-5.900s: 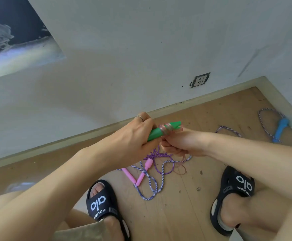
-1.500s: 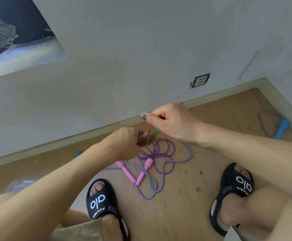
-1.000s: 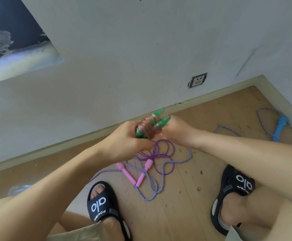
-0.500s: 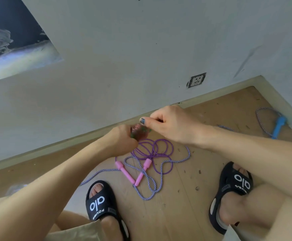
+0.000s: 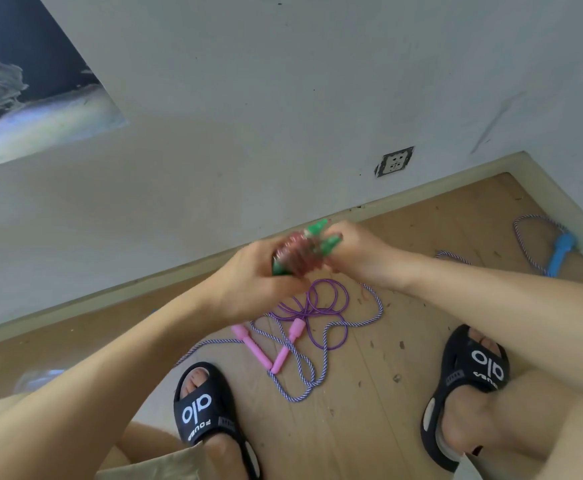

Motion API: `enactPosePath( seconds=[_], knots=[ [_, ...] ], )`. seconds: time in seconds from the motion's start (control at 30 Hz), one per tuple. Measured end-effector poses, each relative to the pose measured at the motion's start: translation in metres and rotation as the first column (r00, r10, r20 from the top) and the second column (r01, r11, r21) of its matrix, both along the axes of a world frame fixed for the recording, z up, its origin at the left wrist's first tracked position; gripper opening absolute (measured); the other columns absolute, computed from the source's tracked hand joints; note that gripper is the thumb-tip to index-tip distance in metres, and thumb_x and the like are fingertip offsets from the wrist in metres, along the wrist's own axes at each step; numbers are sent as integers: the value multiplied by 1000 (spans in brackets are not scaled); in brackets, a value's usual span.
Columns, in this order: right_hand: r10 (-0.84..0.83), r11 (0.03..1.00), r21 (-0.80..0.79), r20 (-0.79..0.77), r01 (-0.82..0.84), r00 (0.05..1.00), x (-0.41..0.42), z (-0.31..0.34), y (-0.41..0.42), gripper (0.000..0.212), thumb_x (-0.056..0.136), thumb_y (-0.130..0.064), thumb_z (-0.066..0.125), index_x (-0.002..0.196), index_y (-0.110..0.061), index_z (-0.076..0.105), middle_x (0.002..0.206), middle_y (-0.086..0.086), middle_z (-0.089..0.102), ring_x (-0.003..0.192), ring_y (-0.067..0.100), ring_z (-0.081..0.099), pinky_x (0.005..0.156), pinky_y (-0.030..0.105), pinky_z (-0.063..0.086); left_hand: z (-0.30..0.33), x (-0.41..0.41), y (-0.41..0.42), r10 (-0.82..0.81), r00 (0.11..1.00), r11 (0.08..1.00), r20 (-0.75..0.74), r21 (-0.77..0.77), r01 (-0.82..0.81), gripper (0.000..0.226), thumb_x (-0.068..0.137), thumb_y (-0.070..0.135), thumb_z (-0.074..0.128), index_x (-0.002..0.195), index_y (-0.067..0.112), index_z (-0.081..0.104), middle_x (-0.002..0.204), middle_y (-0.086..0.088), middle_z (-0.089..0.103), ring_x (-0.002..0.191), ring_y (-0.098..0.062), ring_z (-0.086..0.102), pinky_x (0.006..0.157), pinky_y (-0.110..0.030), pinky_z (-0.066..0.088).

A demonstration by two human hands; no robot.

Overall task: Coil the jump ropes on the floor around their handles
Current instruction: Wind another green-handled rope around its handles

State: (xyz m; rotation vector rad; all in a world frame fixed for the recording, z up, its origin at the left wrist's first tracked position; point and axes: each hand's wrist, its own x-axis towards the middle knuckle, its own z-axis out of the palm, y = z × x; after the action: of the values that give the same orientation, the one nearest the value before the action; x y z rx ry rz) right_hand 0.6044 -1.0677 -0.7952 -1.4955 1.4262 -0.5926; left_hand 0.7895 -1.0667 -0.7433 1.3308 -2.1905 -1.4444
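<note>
squatting over the wooden floor [image 5: 369, 427], i face a pale wall [image 5: 283, 81] with a baseboard running along its foot and a socket [image 5: 394, 161] set low in it. a dark picture [image 5: 23, 74] hangs on the wall at the upper left. my feet sit wide apart in black sandals, the left sandal [image 5: 201, 407] and the right sandal [image 5: 470, 375], each with white lettering on the strap.

on the floor between my feet lies a loose tangle: a striped purple-and-white rope [image 5: 304, 379] looping under and around a thin purple rope [image 5: 331, 303], whose two pink handles [image 5: 269, 351] lie in a v, meeting at their near ends. off by the right-hand corner of the wall a blue handle [image 5: 560, 254] lies with its own striped loop beside it.

above the tangle i hold the green handles [image 5: 321, 237] side by side, a reddish cord [image 5: 298, 254] wound thickly around their middle. my left hand [image 5: 248, 282] grips the lower end of the bundle, fingers curled round it. my right hand [image 5: 356, 251] is at the upper end, fingers bent against the green tips and the coil; it is blurred, so i cannot tell exactly what they pinch.
</note>
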Motion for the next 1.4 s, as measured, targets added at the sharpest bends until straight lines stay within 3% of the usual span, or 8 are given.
enactPosePath(
  seconds=[0.1,0.2,0.37,0.63,0.93,1.07,1.2,1.4],
  knots=[
    [-58,998,-31,-54,57,997,1,3,6,52,100,-43,45,55,-20,39,52,1,37,50,17,31,54,32,24,-8,7,-21,436,897,860,-70,328,-391,36,84,4,66,62,19,42,48,4,36,39,-12,26,39,-17,22],
    [-49,988,-150,-139,28,989,-1,13,13,57,103,-41,44,52,-17,34,51,-2,32,50,16,28,54,34,24,-16,16,-34,525,851,774,32,398,-493,31,89,2,62,71,18,41,52,3,36,39,-9,24,37,-15,19],
    [85,893,-357,-460,-272,884,4,43,20,55,96,-46,54,53,-20,33,44,-2,29,46,15,30,50,34,27,-34,6,-27,372,895,862,247,265,-432,17,81,5,63,75,17,52,62,-3,45,46,-17,34,40,-19,27],
    [81,863,-413,-454,-290,888,4,36,2,56,92,-53,55,53,-21,31,47,1,34,53,19,34,51,33,27,-21,-1,-4,-139,890,986,435,-19,164,24,77,8,60,96,23,63,81,-3,66,73,-23,60,64,-32,49],
    [188,982,36,-45,-186,981,5,31,7,53,97,-39,60,51,-16,44,49,-4,37,41,7,32,43,19,29,-15,6,1,-236,880,927,412,-178,331,21,76,22,69,84,32,52,70,8,57,62,-13,53,55,-19,37],
    [173,980,105,-31,-169,984,9,28,17,53,99,-41,56,56,-16,38,53,0,29,43,10,24,41,19,22,-14,8,8,-277,873,924,402,-137,357,37,70,59,76,93,36,56,68,9,57,62,-10,52,55,-18,39],
    [97,991,95,-16,-95,995,14,26,19,47,99,-42,55,63,-13,46,55,0,28,48,12,22,44,24,19,-12,9,7,-230,863,935,450,-144,325,71,66,93,41,103,36,58,81,6,65,70,-11,59,67,-32,50],
    [18,924,371,207,-95,978,13,26,19,54,102,-43,47,57,-15,48,41,-3,43,35,10,39,42,19,31,-8,7,13,-222,926,919,305,-252,303,39,88,65,46,102,31,60,64,-1,54,58,-18,44,54,-26,37]
  ],
)
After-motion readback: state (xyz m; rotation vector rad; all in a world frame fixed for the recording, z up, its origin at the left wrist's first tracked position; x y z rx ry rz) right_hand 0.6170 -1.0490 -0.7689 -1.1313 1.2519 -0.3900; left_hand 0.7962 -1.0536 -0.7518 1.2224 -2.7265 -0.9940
